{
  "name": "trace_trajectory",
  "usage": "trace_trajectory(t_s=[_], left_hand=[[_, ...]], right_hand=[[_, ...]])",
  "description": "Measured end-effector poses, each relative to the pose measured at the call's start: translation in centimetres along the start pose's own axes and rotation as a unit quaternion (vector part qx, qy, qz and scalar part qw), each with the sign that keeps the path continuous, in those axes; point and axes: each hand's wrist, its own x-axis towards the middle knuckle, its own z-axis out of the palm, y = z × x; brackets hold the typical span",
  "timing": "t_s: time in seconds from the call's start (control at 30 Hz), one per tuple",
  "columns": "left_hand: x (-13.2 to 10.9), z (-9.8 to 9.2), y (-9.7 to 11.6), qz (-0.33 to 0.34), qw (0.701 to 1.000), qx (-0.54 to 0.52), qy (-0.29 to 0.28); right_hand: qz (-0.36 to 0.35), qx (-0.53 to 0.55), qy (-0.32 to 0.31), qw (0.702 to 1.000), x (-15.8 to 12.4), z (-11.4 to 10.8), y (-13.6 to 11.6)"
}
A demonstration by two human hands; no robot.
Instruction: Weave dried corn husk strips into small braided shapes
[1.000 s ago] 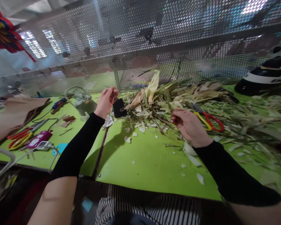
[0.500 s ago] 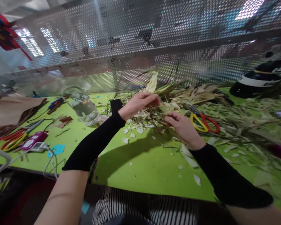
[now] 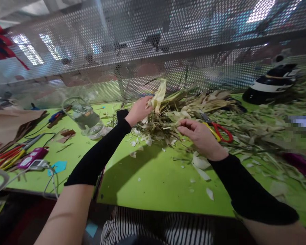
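In the head view, my right hand (image 3: 202, 139) pinches a thin greenish strip of dried corn husk (image 3: 170, 127) between thumb and fingers. My left hand (image 3: 139, 110) reaches into the left side of the husk pile (image 3: 158, 131), its fingers apart; the fingertips are partly hidden among the scraps. Just beside them a pale yellow corn husk (image 3: 160, 93) stands upright. Scissors (image 3: 220, 131) with one yellow and one red handle lie close behind my right hand, which partly covers the yellow loop.
A clear water bottle (image 3: 85, 119), pliers (image 3: 15, 153), a purple device (image 3: 33, 158) with a white cable and brown sheets (image 3: 10, 126) are at left. Husk scraps (image 3: 265, 136) spread over the right. A black-and-white object (image 3: 269, 85) stands far right, before a perforated metal screen (image 3: 142, 44).
My left hand has moved left, off the middle of the pile, uncovering the upright pale husk. The right hand stays near its place. The whole view has shifted slightly.
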Motion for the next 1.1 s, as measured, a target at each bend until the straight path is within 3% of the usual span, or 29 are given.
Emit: trace_trajectory(t_s=[0.03, 0.13, 0.2, 0.37, 0.5, 0.6, 0.73, 0.9, 1.1], left_hand=[[-0.7, -0.3, 0.6, 0.018, 0.999, -0.013, -0.028], [-2.9, -0.7, 2.6, 0.060, 0.978, -0.076, -0.186], [-4.0, -0.1, 3.5, 0.089, 0.963, -0.069, -0.245], [-4.7, 1.6, 3.5, 0.092, 0.964, -0.022, -0.248], [-4.5, 1.4, 2.4, 0.068, 0.945, -0.117, -0.298], [-4.8, 1.5, 1.7, 0.022, 0.918, -0.202, -0.340], [-5.9, 2.2, 1.1, 0.008, 0.930, -0.200, -0.307], [-7.4, 2.5, 0.6, 0.083, 0.969, -0.068, -0.224], [-9.2, 2.8, -0.7, 0.082, 0.984, 0.034, -0.154]], right_hand=[[-0.018, -0.042, 0.020, 0.999, 0.0, 0.1, 0.0], [-0.066, -0.133, 0.059, 0.987, -0.2, 0.4, -0.1], [-0.078, -0.159, 0.058, 0.982, -0.4, 0.6, -0.2], [-0.027, -0.109, -0.014, 0.994, -0.6, 0.7, -0.5], [0.049, -0.037, -0.075, 0.995, -0.7, 0.2, -0.8], [0.055, -0.027, -0.097, 0.993, -0.8, 0.3, -1.1], [0.042, -0.052, -0.096, 0.993, -0.8, 0.8, -1.1], [0.052, -0.068, -0.112, 0.990, -1.0, 1.8, -0.5], [0.027, -0.088, -0.113, 0.989, -1.3, 3.5, 0.1]])
